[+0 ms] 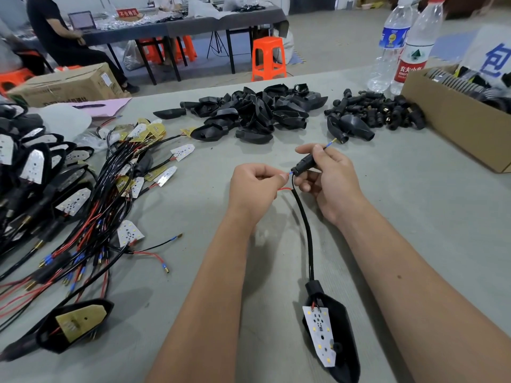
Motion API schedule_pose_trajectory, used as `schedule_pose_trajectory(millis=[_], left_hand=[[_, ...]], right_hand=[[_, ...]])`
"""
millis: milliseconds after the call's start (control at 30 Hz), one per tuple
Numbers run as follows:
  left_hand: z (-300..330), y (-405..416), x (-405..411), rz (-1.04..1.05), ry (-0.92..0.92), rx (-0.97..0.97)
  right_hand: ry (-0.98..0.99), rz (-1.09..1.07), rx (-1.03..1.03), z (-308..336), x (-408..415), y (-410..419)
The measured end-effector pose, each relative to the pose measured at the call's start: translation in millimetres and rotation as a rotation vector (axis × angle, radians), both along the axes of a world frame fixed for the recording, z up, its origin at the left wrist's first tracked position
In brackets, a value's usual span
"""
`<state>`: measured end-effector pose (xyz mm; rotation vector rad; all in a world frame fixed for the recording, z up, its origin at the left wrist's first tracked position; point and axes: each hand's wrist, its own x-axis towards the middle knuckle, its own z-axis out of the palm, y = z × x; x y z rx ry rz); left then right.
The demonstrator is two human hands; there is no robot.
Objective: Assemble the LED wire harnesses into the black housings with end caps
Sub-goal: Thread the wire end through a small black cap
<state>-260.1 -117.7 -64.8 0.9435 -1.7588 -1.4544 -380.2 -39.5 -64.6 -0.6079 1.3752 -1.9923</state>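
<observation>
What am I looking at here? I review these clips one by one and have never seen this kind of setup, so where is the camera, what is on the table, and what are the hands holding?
There is no machine: a person works with bare hands, and the single picture comes from a camera worn on their head, looking forward and down.

The right hand grips a small black end cap, with a blue-tipped wire sticking out past it. The left hand pinches the thin wires at the cap's near end. A black cable runs from there down to a black housing holding a white LED board.

On the grey table lie a tangle of wire harnesses on the left, a heap of empty housings further back, a smaller heap of end caps, a cardboard box and two water bottles.
</observation>
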Motion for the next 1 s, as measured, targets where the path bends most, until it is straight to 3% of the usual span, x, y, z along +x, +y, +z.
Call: schedule_pose_trajectory(millis=[133,267,433,533,1000], left_hand=[[1,6,-6,0.038,0.027,-0.043],[2,6,-7,0.029,0.061,0.078],[-1,3,-9,0.227,0.194,0.241],[-1,3,-6,0.229,0.232,0.271],[-1,12,-8,0.109,0.138,0.029]], right_hand=[[0.026,-0.007,-0.001,0,1,-1],[-0.008,-0.089,-0.017,-2,0,-1],[-0.027,-0.121,-0.026,-1,-1,-2],[-0.035,-0.133,-0.022,-1,-2,-2],[0.027,-0.066,-0.048,-3,-3,-1]])
